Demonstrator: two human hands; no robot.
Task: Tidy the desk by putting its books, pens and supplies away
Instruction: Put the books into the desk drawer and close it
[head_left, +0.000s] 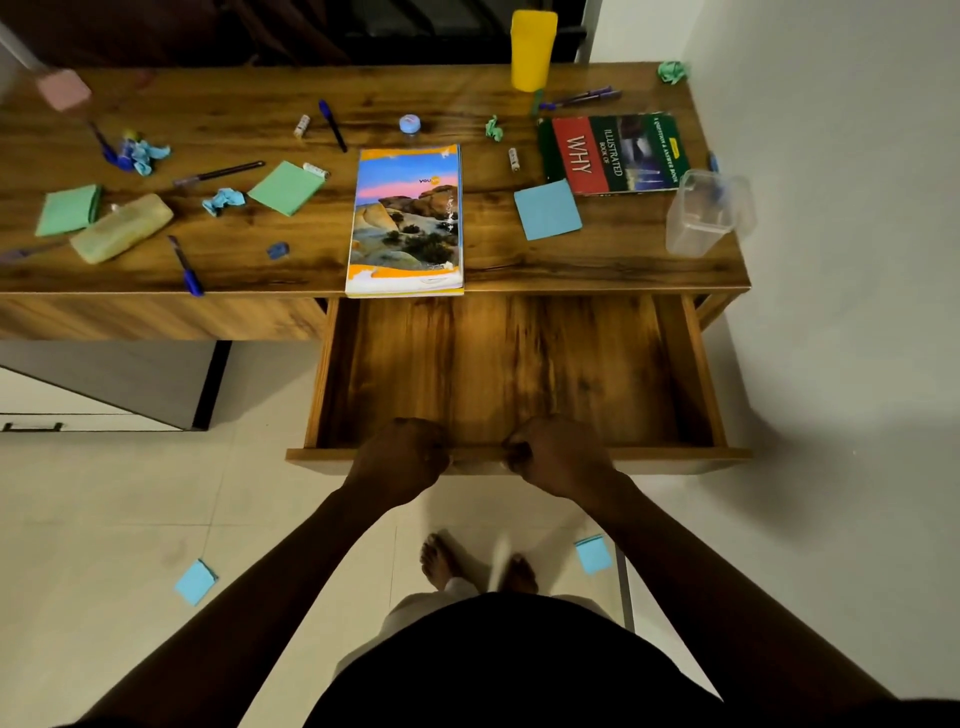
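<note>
A wooden drawer (519, 364) under the desk (597, 260) is pulled far out, and nothing lies inside it. My left hand (402, 457) and my right hand (556, 452) both grip its front panel, side by side, fingers curled over the top edge. On the desk lie a notebook with a landscape cover (408, 218) at the front edge, a green and red book (613, 153) at the right, blue pens (332, 124) (184, 265), sticky note pads (548, 208) (285, 187) and a yellowish pencil pouch (122, 226).
A tall yellow container (532, 49) stands at the back and a clear plastic jar (706, 213) at the right corner. Crumpled paper bits (223, 200) and glue sticks (513, 158) are scattered about. Two blue note pads (196, 581) (592, 553) lie on the floor. A white wall runs along the right.
</note>
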